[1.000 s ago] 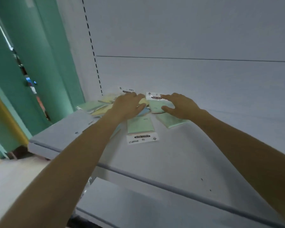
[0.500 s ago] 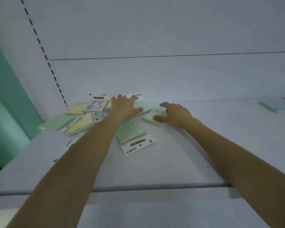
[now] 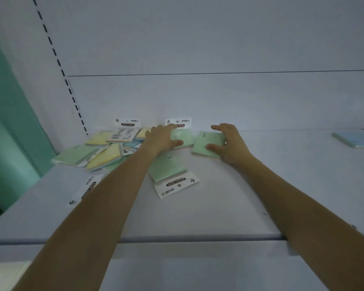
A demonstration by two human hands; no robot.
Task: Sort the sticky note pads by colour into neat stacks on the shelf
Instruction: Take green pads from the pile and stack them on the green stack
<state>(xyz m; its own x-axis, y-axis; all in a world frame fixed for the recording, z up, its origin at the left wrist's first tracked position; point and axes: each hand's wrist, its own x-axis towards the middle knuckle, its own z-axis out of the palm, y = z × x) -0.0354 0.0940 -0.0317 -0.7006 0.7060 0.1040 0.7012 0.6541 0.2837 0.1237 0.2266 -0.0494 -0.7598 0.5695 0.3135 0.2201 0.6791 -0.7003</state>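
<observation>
A loose heap of sticky note pads lies at the back left of the white shelf (image 3: 219, 206): yellow pads (image 3: 105, 156), green ones (image 3: 74, 155) and a bit of blue. My right hand (image 3: 227, 143) grips a green pad (image 3: 206, 142) by its edges, thumb on the near side. My left hand (image 3: 162, 137) rests on another green pad (image 3: 183, 136), thumb against its front edge. A third green pad (image 3: 168, 166) with a white "STICKY NOTE" header card lies just in front, partly under my left forearm.
A blue pad (image 3: 355, 139) lies alone at the far right of the shelf. The white back panel (image 3: 198, 97) rises right behind the heap, with a slotted upright (image 3: 72, 95) at the left. A teal wall (image 3: 8, 133) stands left of the shelf.
The view has shifted, bringing the heap closer. My right hand has drawn its green pad to the right, away from the heap; my left hand stays on the neighbouring green pad.
</observation>
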